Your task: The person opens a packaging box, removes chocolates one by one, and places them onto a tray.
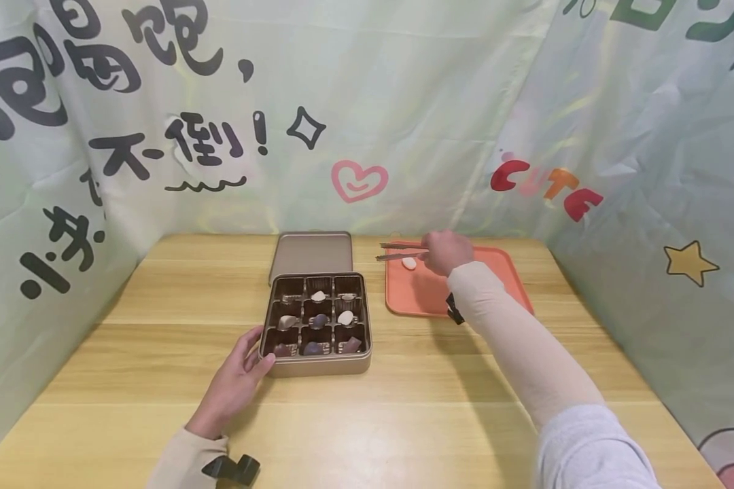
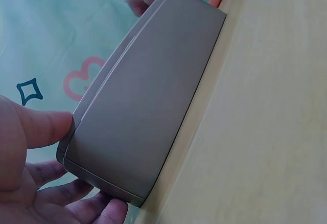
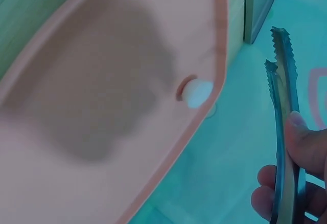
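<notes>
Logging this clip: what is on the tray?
One white stone shows, near the far left corner of the tray. In the head view, whatever lies behind the right hand, tongs and sleeve is hidden.

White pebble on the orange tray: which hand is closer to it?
Right. The right hand holds metal tongs above the tray, just right of the white pebble. The left hand is farther off to its left, gripping the near left corner of the tin box.

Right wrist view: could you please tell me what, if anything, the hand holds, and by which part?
The right hand holds tongs by their arms, behind the toothed tips.
</notes>
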Demonstrator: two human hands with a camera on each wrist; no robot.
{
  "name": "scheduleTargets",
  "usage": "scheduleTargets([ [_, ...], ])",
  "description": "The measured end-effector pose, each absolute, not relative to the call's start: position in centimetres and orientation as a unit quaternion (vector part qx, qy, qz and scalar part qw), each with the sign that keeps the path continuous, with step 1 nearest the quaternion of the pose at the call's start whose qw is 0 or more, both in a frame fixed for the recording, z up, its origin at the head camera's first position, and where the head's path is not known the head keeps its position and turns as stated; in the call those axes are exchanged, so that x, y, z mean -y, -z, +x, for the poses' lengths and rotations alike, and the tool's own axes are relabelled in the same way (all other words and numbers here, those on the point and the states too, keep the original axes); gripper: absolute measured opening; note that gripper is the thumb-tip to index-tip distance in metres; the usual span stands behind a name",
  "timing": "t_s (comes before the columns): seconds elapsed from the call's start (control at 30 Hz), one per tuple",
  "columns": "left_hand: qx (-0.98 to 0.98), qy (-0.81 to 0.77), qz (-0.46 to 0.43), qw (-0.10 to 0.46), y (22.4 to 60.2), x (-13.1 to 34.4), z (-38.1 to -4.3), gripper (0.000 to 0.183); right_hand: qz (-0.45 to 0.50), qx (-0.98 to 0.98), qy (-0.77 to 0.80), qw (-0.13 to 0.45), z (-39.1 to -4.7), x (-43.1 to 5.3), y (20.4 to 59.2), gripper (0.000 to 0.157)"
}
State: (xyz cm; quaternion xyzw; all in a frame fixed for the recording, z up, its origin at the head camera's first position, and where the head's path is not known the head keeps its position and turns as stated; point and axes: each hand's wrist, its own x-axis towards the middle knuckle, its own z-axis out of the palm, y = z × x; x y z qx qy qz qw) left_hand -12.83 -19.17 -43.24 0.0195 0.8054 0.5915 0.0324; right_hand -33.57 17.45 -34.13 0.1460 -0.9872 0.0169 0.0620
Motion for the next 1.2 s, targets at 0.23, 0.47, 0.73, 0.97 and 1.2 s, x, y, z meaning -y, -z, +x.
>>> scheduleTargets([
  [0.23, -0.81, -0.585, 0.025, 0.02, 43.3, 19.2, -12.8, 0.061, 0.156, 0.985, -0.014, 0.075, -33.1, -16.3, 33.6, 0.022],
  [0.47, -0.806, -0.59, 0.021, 0.025, 43.3, 19.1, -12.9, 0.06, 0.162, 0.984, -0.007, 0.069, -32.8, -15.2, 33.4, 0.017],
  [0.73, -0.804, -0.594, 0.013, 0.035, 43.5, 19.1, -12.7, 0.061, 0.187, 0.979, -0.03, 0.069, -32.0, -14.3, 33.7, 0.013],
  [0.97, -0.814, -0.58, 0.018, 0.025, 43.8, 18.8, -12.6, 0.059, 0.213, 0.973, -0.04, 0.072, -31.1, -13.3, 33.9, 0.015],
  [1.2, -0.819, -0.573, 0.016, 0.014, 43.2, 19.1, -12.7, 0.058, 0.268, 0.96, -0.025, 0.077, -30.8, -11.4, 33.3, 0.014],
])
